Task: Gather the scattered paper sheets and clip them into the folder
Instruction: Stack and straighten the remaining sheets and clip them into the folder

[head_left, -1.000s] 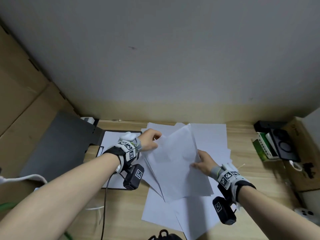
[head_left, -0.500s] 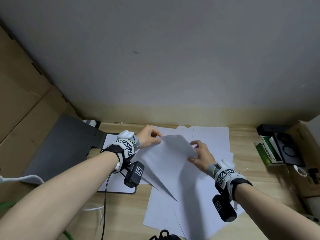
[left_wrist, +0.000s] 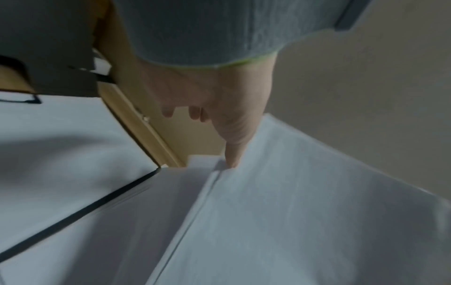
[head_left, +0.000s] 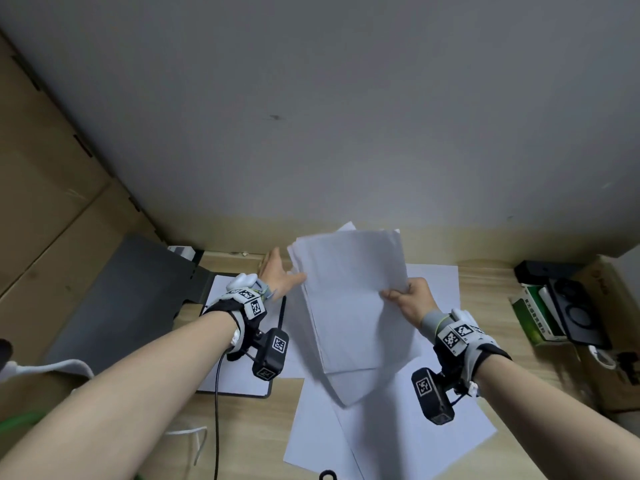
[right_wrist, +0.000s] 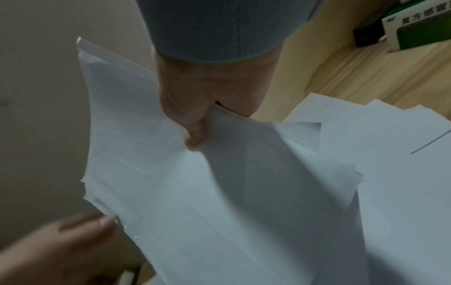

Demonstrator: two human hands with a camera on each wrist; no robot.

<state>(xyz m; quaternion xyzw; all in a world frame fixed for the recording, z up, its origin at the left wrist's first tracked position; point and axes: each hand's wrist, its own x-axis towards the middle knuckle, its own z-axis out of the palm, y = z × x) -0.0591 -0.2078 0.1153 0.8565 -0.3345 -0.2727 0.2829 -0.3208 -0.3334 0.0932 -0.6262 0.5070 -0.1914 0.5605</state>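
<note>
My right hand [head_left: 405, 295] pinches the right edge of a stack of white paper sheets [head_left: 349, 289] and holds it tilted up above the desk; the right wrist view shows the thumb [right_wrist: 194, 133] on top of the stack [right_wrist: 195, 192]. My left hand [head_left: 281, 271] is open, with its thumb [left_wrist: 231, 154] touching the stack's left edge [left_wrist: 292, 212]. The folder [head_left: 114, 299] lies open at the left, its dark grey cover raised and one white sheet [head_left: 235, 379] on its base. More loose sheets [head_left: 408, 445] lie on the wooden desk under the stack.
A green box [head_left: 530, 317] and black devices [head_left: 571, 313] sit at the right edge of the desk. Cardboard panels [head_left: 52, 202] stand on the left and a grey wall [head_left: 346, 116] close behind. A white cable [head_left: 52, 368] and a black cable [head_left: 217, 420] run near my left arm.
The stack has been lifted and squared up, rising toward the wall. My left hand let go of its pinch and opened against the left edge. My right hand now pinches the right edge.
</note>
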